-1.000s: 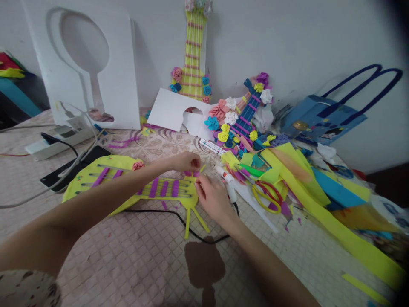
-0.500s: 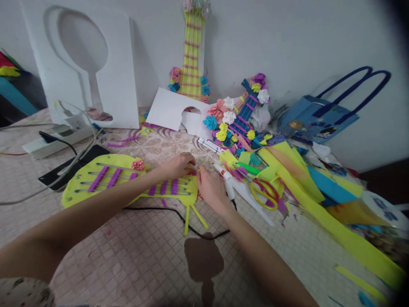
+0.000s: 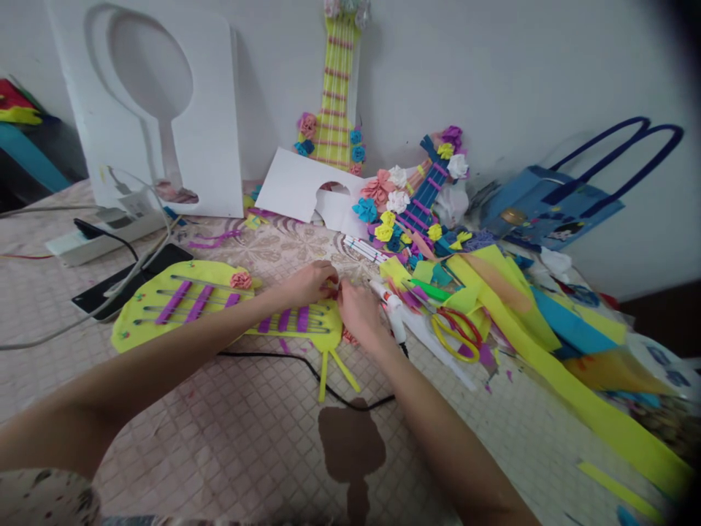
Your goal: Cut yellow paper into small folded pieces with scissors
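Both hands, left [image 3: 314, 283] and right [image 3: 360, 314], pinch inward at the head of the yellow guitar craft [image 3: 180, 303], left of the surface's middle; what they grip is hidden. Hurried pulling could tear its paper.

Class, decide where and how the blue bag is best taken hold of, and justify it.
Probably by both dark blue handles together, near their tops, coming from above: on the blue bag they arch up as open loops with nothing over them.
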Demonstrator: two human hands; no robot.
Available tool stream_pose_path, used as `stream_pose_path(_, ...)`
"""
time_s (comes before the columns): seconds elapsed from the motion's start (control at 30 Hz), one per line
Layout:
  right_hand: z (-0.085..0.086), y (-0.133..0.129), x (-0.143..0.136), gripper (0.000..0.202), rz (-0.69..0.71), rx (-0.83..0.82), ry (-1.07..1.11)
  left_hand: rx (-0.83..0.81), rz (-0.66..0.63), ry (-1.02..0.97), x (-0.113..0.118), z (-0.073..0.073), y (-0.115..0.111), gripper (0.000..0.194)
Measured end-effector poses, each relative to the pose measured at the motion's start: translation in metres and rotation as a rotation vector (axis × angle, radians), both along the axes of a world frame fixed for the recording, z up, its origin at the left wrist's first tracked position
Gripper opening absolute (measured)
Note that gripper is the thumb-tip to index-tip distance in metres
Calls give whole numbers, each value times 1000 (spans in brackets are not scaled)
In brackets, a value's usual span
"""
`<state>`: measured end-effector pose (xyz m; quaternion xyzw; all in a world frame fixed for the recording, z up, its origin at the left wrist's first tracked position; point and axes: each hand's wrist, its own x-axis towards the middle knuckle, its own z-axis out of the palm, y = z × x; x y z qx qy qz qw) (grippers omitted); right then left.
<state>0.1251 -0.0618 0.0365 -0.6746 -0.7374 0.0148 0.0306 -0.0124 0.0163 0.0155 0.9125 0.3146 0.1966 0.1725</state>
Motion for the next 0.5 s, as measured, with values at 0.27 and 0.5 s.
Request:
stream_pose_path(0.27,1,0,0,25,-15,-7,-3,-29,22,-25,1,-2,0,14)
stream_pose_path(0.5,-2,-1,0,22,-32,-17,14,-81,81,-67,-1,0,-5,16)
